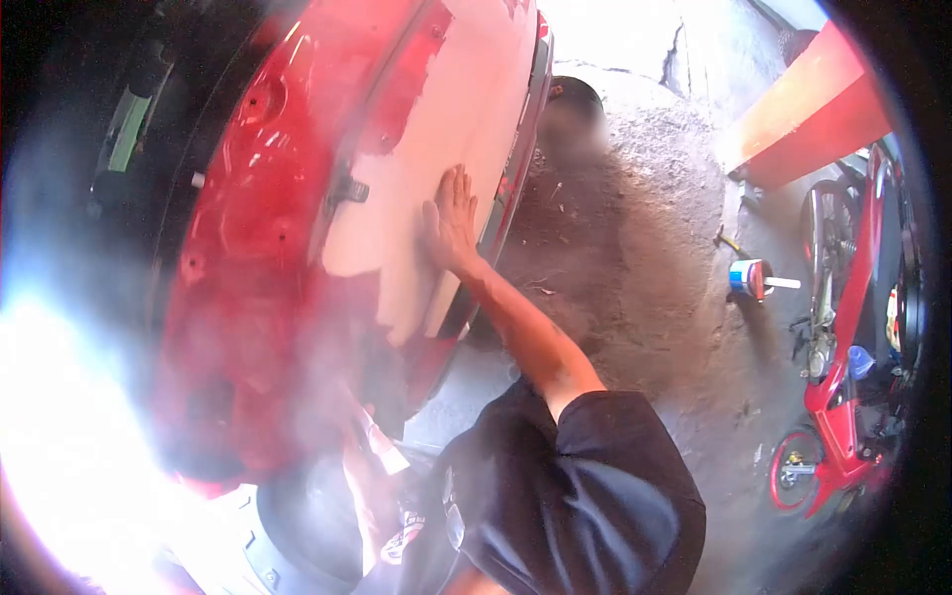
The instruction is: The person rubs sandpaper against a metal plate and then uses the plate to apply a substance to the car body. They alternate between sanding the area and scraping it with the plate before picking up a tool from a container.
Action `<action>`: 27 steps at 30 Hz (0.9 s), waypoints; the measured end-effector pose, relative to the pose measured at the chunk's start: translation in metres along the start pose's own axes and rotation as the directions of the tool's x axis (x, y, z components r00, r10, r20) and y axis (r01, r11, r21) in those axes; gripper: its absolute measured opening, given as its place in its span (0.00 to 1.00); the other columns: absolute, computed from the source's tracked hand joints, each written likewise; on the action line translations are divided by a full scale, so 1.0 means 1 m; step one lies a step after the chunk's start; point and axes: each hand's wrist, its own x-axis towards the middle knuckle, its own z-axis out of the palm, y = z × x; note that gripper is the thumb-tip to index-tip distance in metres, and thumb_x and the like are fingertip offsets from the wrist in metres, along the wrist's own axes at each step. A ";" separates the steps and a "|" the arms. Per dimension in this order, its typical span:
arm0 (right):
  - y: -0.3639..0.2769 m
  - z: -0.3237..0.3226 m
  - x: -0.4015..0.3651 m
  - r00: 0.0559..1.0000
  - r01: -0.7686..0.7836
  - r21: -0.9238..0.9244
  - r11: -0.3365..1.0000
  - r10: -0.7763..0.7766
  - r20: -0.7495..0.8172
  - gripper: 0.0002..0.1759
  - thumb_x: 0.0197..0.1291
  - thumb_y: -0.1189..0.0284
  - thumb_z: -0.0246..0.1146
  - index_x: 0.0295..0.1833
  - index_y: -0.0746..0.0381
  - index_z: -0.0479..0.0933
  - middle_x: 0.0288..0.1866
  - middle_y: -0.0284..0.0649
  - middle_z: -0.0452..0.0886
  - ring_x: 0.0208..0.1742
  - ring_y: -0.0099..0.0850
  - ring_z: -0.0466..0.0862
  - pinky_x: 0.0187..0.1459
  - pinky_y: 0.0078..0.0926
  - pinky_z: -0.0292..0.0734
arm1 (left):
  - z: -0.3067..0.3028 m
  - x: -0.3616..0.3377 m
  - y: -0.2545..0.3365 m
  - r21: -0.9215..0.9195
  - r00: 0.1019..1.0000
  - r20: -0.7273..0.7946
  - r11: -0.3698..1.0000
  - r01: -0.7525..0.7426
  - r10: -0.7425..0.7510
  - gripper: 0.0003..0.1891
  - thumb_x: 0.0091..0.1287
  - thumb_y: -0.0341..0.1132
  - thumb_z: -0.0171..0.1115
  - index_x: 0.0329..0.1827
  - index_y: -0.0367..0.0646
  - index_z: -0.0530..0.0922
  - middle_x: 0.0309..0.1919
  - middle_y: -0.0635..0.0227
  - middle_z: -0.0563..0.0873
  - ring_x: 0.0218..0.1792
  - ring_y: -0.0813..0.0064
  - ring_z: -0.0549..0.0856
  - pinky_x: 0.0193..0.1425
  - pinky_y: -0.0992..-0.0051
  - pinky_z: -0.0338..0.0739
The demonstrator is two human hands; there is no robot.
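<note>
My right hand (454, 220) lies flat on a pale, filler-coloured patch (397, 223) of a red car panel (253, 198), its fingers stretched out. Bare red paint shows around the patch, and a small dark latch-like part (347, 189) sits at its edge. Lower down, in haze and glare, is my left hand (365, 428) near the panel's lower end. A pale, flat piece (389, 454) shows beside it; whether the fingers grip this piece is washed out.
Past the car's edge is a person's blurred head (573, 111). On the rough floor (645, 268) stand a blue-and-white can (749, 280) with a white handle-like stick and a hammer-like tool (729, 241). A red motorbike (843, 407) and an orange-red pillar (813, 104) are at the right.
</note>
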 end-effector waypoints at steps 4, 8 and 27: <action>-0.007 -0.013 0.084 0.992 -0.005 0.075 0.997 0.014 -0.129 0.41 0.74 0.56 0.43 0.79 0.73 0.39 0.82 0.62 0.36 0.82 0.58 0.37 0.77 0.61 0.32 | 0.031 -0.017 0.011 0.194 1.000 0.013 0.981 0.019 -0.022 0.26 0.70 0.60 0.57 0.59 0.51 0.76 0.12 0.76 0.72 0.09 0.79 0.70 0.12 0.78 0.63; 0.006 -0.009 0.149 0.947 -0.065 0.298 0.952 0.153 -0.282 0.41 0.75 0.54 0.40 0.78 0.74 0.40 0.82 0.63 0.37 0.82 0.58 0.37 0.77 0.58 0.33 | 0.026 -0.008 0.015 0.147 0.997 0.042 0.987 0.059 -0.066 0.23 0.72 0.58 0.56 0.58 0.52 0.76 0.14 0.76 0.74 0.10 0.80 0.71 0.13 0.78 0.65; -0.055 0.051 -0.016 0.960 0.028 0.085 0.996 -0.003 -0.281 0.41 0.73 0.57 0.46 0.78 0.74 0.43 0.81 0.63 0.40 0.82 0.59 0.41 0.77 0.58 0.37 | -0.100 0.025 0.072 0.250 0.964 0.250 0.968 0.028 -0.093 0.25 0.74 0.57 0.51 0.70 0.58 0.70 0.32 0.78 0.84 0.12 0.80 0.74 0.13 0.76 0.69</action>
